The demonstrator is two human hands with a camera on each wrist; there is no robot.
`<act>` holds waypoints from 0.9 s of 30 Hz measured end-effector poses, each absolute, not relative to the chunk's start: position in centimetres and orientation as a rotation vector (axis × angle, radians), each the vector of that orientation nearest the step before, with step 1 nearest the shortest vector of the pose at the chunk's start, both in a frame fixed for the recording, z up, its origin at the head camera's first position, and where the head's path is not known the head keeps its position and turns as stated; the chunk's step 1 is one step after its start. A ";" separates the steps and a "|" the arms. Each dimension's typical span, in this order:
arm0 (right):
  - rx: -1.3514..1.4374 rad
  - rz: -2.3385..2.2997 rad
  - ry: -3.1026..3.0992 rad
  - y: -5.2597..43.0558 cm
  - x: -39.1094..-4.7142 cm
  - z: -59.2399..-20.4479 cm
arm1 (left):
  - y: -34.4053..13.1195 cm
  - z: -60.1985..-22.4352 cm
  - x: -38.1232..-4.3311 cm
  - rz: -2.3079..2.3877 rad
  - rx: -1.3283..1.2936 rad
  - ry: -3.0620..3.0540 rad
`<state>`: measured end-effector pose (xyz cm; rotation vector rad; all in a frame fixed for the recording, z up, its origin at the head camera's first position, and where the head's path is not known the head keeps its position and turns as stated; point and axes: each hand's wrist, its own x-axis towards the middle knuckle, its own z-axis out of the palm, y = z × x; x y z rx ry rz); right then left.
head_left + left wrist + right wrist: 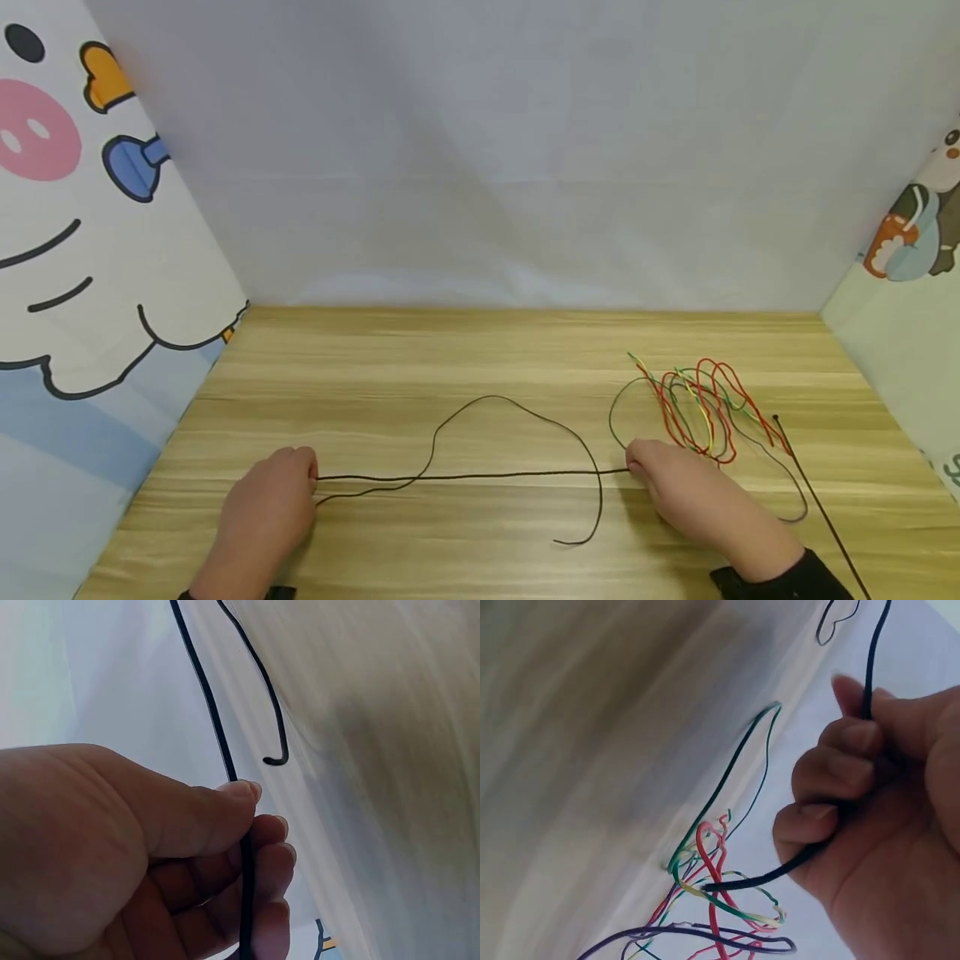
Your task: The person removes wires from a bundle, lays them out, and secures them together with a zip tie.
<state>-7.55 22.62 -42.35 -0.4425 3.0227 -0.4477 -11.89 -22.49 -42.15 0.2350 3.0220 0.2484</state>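
A black cord (480, 476) runs nearly straight across the space between the two hands. My left hand (266, 500) pinches it between thumb and forefinger, and the cord (247, 892) continues down across the curled fingers. On the other side my right hand (686, 487) holds the cord with thumb and curled fingers; in the right wrist view the cord (780, 868) leaves the palm towards a colourful tangle. A thin dark strand (491, 397) comes out by the left hand, arches over the taut stretch, crosses it and ends on the table near the middle.
Just beyond my right hand lies a tangle of red, green and yellow cords (701, 408). A dark cord with a knobbed end (817, 492) slants down the right side of the wooden table (375, 350). A pale cloth (487, 167) hangs behind, with printed side panels (75, 250).
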 end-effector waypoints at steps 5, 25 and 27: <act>-0.446 -0.395 3.061 22.6 -7.6 -42.2 | -22.7 -42.1 -11.9 0.259 0.217 3.010; -0.105 -0.118 3.056 23.6 -7.4 -42.1 | -22.5 -42.6 -12.1 0.233 0.227 2.972; -0.111 -0.069 3.088 23.7 -7.3 -42.2 | -22.5 -42.8 -12.2 0.209 0.260 2.996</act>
